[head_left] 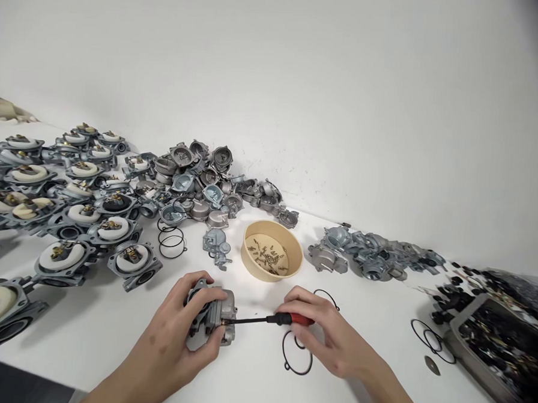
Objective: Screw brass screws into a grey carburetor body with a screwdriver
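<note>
My left hand (179,329) is closed around a grey metal carburetor (227,304), which lies on its side on the white table. In my right hand (319,330) is a screwdriver (290,318) with a red and black handle. Its dark shaft points left, and the tip meets a small brass-coloured screw (223,323) at the carburetor's edge, close to my left thumb. Black rubber gasket rings (297,362) lie under and beside my right hand. Just beyond both hands stands a round cream bowl (247,263) with many small brass-coloured screws inside.
Carburetor bodies with white floats (65,257) crowd the left side. Metal float bowls (184,182) are heaped at the back, near the wall. Assembled carburetors (374,255) lie back right. A grey tray (463,323) of small dark parts and a thin metal disc (432,365) are at right.
</note>
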The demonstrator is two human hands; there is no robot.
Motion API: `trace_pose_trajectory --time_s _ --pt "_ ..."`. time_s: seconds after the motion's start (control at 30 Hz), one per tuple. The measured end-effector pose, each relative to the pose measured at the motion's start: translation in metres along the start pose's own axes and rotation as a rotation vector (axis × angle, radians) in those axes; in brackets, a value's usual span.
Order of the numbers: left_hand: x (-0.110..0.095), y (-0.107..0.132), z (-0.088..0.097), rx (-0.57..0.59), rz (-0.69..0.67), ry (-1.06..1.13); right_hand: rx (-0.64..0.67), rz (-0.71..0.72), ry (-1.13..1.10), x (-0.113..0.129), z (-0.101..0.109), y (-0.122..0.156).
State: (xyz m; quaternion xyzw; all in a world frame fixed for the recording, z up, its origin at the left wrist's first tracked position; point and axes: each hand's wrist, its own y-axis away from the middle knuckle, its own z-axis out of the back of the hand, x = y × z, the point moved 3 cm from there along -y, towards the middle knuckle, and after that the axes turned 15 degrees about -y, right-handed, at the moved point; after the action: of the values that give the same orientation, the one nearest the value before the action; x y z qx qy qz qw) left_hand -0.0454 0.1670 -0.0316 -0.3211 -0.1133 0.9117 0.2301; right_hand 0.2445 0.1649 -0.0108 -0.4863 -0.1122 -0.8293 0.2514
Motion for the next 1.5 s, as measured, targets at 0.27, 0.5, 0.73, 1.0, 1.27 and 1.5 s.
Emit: trace_pose_trajectory --time_s 0.27,0.5,0.73,1.0,1.27,1.5 --pt "0.000 0.000 0.001 -0.010 -0.012 -0.002 -0.038 0.073 0.035 -0.006 -0.001 0.001" --pt "-0.001 0.000 0.001 -0.010 -0.008 0.001 -0.036 0.059 0.028 -0.004 0.000 0.001" --pt "-0.002 0.001 0.002 0.000 -0.007 0.014 -0.044 0.036 0.018 -0.005 -0.001 0.000" --pt "-0.002 -0.001 0.001 0.010 -0.020 0.015 -0.052 0.032 0.003 -0.009 -0.004 0.001" --pt "-0.002 0.000 0.001 0.010 -0.011 0.009 -0.091 0.048 -0.006 -0.014 -0.005 0.003" --pt "-0.003 0.000 0.002 -0.004 -0.012 -0.001 -0.098 0.036 0.005 -0.014 -0.004 0.003"
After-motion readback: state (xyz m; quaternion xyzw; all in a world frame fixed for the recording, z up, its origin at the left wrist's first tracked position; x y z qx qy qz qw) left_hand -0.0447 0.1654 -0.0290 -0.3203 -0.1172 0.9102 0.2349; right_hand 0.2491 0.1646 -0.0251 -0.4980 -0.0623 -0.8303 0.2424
